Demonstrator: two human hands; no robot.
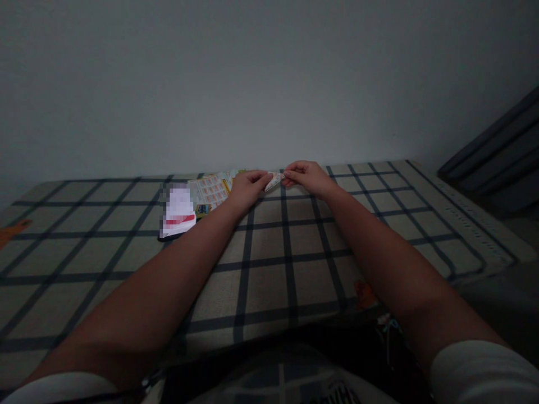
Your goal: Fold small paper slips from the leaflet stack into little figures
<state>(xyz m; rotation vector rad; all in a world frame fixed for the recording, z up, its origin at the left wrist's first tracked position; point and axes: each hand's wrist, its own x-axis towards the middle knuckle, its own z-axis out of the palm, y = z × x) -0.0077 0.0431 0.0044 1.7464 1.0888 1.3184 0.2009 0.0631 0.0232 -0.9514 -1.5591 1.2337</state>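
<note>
So the biggest thing here is the plain grey wall [269,84] filling the whole upper half, pretty dim lighting overall. Below it there's a table covered in a pale checked cloth [269,280] with dark lines, its far edge close up against the wall. Some lettering runs along the cloth's right border, too small to read for me.

Two bare forearms reach in from the bottom corners, the left forearm [168,280] and the right forearm [387,252], each coming out of a white sleeve [484,370]. Over on the right side is a dark ridged thing [501,134], can't say what exactly.

Next size down: a colourful printed sheet [210,191] lies near the far edge, partly hidden behind the left hand [247,188] and wrist. Just left of it, overlapping its edge from this angle, sits what looks like a phone [181,210], bright face up, all pixelated. There's also an orange patch [365,294] on the cloth beside the right forearm.

Smallest is the little printed paper piece [274,180], between both hands near the far edge. The left hand grips its left end with the thumb on top, and the right hand [307,177] pinches the right end in its fingertips. Can't tell if it touches the cloth.
</note>
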